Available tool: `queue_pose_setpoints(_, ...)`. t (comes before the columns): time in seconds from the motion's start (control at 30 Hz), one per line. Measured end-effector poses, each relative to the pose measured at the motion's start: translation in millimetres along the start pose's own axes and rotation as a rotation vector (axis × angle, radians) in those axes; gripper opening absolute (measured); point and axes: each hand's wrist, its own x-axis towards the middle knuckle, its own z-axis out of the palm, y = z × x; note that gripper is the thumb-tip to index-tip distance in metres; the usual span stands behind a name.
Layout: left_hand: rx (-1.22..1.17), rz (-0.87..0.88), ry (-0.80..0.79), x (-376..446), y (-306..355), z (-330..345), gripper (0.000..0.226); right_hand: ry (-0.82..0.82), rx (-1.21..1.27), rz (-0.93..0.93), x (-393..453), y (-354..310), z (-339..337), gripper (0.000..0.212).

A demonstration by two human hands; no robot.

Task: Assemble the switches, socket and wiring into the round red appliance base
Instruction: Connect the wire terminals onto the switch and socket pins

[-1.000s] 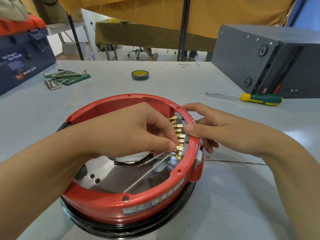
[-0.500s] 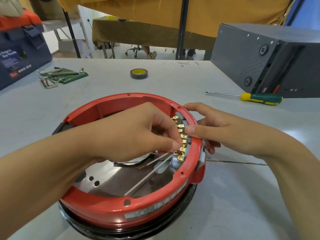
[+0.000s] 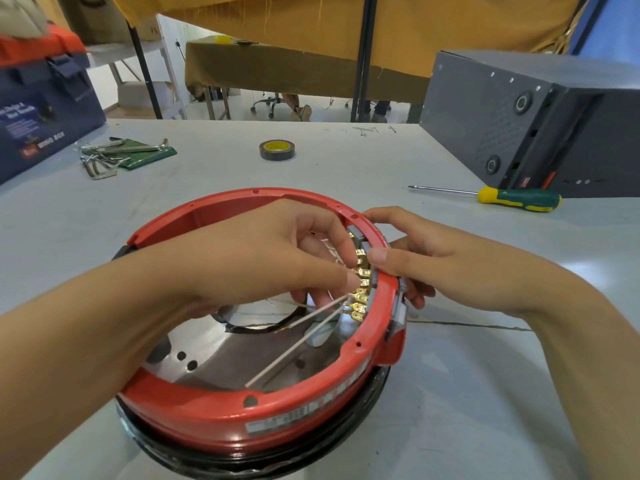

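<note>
Since the earlier frames our left hand [image 3: 263,258] has shifted slightly along the row of brass terminals [image 3: 360,289], while our right hand [image 3: 419,261] keeps its place on the rim. The round red base [image 3: 214,415] sits on the grey table [image 3: 485,393], near its front edge, on a black ring; its floor is shiny metal with several holes. We see the terminals lining a grey switch block [image 3: 372,289] set in the right wall. Our left fingers are curled and pinch a white wire [image 3: 294,348] at the terminals; a second white wire lies beside it. Our right hand grips the wall, thumb on top, fingers curled outside. The screwdriver [image 3: 512,199], tape roll [image 3: 277,150] and hex keys [image 3: 114,157] lie well apart from the base, beyond it.
</note>
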Motion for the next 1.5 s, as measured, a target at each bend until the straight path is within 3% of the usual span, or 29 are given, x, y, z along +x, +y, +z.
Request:
queue_pose_setpoints(0.27,-0.008,-0.048,0.105,3,2,9,0.019,0.035,0.016,0.017,-1,-3,-1,0.045)
queue_pose_setpoints(0.83,-0.023,-0.006,0.073,10,2,11,0.027,0.049,0.257,0.018,0,-3,-1,0.06)
queue_pose_setpoints(1.1,-0.016,0.005,0.073,11,0,11,0.028,0.044,0.273,0.019,0,-4,-1,0.059)
queue_pose_setpoints(1.23,-0.022,0.007,0.086,10,0,10,0.025,0.035,0.234,0.032,-1,-5,-1,0.049)
queue_pose_setpoints(1.5,0.14,0.076,0.34,6,0,7,0.015,0.175,-0.014,-0.013,2,-5,3,0.029)
